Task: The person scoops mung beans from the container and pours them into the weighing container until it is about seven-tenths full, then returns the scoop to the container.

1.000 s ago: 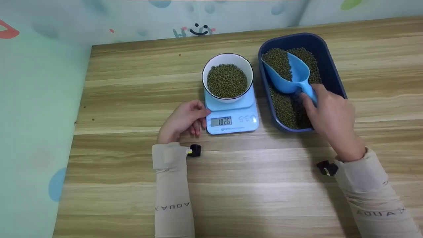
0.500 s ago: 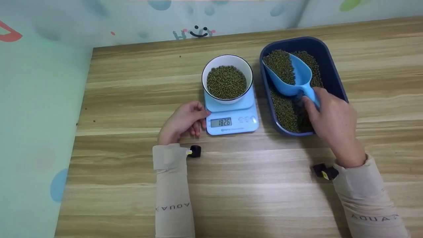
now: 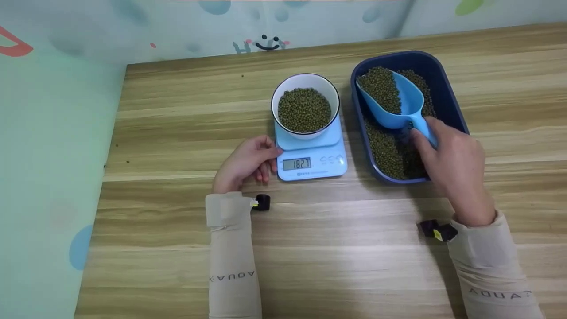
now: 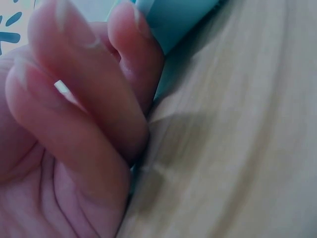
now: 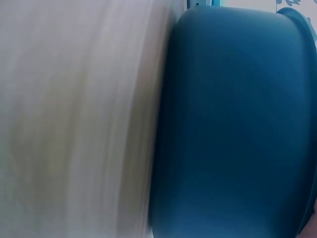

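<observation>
2 containers hold green beans: white bowl (image 3: pixel 305 104) on the blue scale (image 3: pixel 311 156), reading 182.7, and navy tub (image 3: pixel 448 95) to its right. My right hand (image 3: pixel 456 166) grips the scoop (image 3: pixel 395 101), loaded, over the tub. My left hand (image 3: pixel 248 161), fingers loosely curled, touches the scale's edge. Risks: tilting spills beans; leaning skews the reading.

The table (image 3: pixel 177 133) is pale wood with darker brown grain stripes. At upper centre sits a white bowl (image 3: pixel 305 82) with a dark rim, full of olive-green beans (image 3: pixel 304 109), on a light blue scale (image 3: pixel 310 153) with a grey display. At upper right a navy tub (image 3: pixel 443 84) holds more green beans and a sky-blue scoop (image 3: pixel 409 99). Both sleeves (image 3: pixel 232 266) are beige with dark lettering. The wall (image 3: pixel 53 110) is mint green with blue, red and green blotches.
</observation>
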`<state>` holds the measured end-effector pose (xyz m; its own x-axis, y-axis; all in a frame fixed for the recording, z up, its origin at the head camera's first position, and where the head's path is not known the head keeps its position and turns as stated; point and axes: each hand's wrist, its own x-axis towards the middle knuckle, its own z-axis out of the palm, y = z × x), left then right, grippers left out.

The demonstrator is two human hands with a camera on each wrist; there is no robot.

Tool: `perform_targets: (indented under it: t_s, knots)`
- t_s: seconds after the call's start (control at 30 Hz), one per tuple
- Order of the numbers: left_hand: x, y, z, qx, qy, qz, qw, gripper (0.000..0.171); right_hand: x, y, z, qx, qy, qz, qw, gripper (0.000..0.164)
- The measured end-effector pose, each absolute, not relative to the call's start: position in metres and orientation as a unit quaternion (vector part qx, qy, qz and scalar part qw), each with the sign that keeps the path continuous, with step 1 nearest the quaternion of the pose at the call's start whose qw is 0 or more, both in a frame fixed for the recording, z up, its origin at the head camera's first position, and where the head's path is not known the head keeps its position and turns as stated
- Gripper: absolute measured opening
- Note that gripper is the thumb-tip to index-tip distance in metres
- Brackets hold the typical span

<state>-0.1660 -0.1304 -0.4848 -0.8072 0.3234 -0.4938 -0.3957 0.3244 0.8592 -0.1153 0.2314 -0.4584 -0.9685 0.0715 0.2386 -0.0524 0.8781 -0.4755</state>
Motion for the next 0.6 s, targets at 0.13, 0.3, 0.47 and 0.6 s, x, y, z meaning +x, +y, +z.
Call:
perform_targets:
  t_s: [0.13,0.3,0.47,0.6]
  knots:
    - [-0.1689,-0.1311,-0.4899,-0.025,0.751,0.584,0.308,0.018,-0.1187,0.2327,-0.4679,-0.006,-0.955,0.261,0.14,0.035]
    - [-0.1691,-0.1304,-0.4896,-0.026,0.744,0.591,0.31,0.019,-0.1172,0.2355,-0.4676,-0.019,-0.951,0.269,0.151,0.035]
    - [-0.1688,-0.1307,-0.4881,-0.025,0.748,0.585,0.314,0.02,-0.1161,0.2364,-0.468,-0.019,-0.95,0.268,0.159,0.034]
    - [-0.1687,-0.1311,-0.4873,-0.027,0.75,0.581,0.315,0.02,-0.1156,0.2362,-0.4684,-0.02,-0.948,0.27,0.166,0.034]
